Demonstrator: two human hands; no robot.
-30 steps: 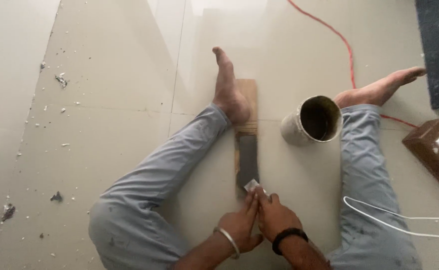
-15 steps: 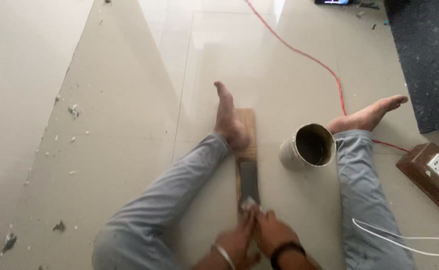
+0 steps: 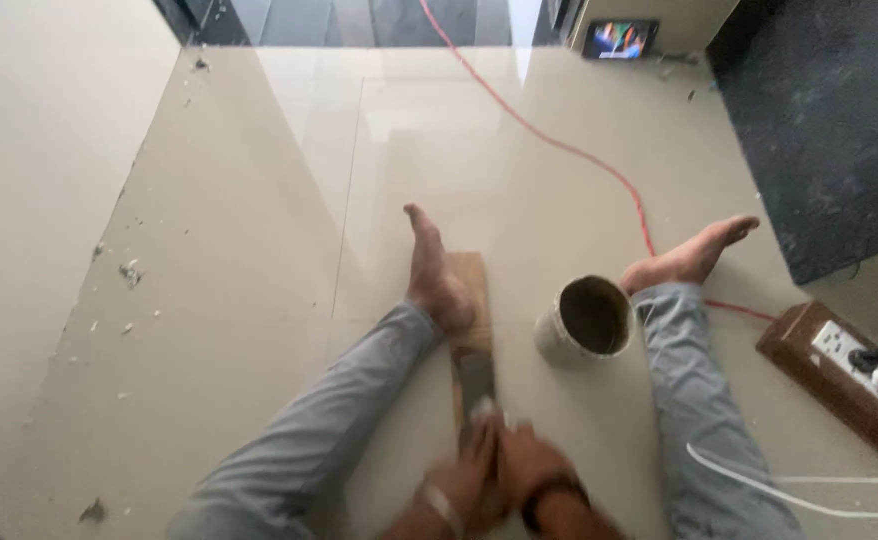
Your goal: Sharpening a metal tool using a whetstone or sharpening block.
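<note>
Bare tiles (image 3: 259, 200) lay open leftward; both hands, left (image 3: 459, 478) and right (image 3: 527, 470), gripped a blade (image 3: 477, 385) on the board (image 3: 471, 290), a bucket (image 3: 587, 320) close right.

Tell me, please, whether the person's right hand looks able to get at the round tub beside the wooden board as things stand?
Probably yes. The right hand is on the flat blade with the left hand, and the open tub stands just ahead to its right, between the legs, with only bare floor between.
</note>
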